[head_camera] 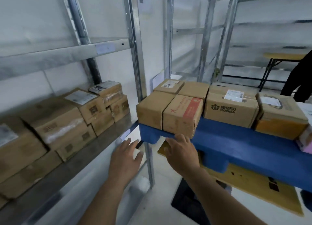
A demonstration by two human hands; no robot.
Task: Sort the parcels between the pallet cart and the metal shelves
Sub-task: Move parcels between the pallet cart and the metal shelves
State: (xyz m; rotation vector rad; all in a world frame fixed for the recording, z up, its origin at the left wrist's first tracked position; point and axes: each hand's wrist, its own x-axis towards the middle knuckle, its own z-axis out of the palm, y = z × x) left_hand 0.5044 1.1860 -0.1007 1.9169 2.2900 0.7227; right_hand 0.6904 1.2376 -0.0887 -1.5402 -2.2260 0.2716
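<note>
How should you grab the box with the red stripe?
Take the red-striped box by its two short ends, coming from the front with both hands. It sits at the near edge of the blue pallet, slightly overhanging, so its front is free. A plain box sits tight against its left, so slide it forward first to make room for that grip.

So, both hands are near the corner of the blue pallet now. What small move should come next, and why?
Probably raise both hands to the box with the red panel. The right hand is open just below its front edge, the left hand open and lower, holding nothing. This box sits nearest, at the corner of the blue pallet.
</note>
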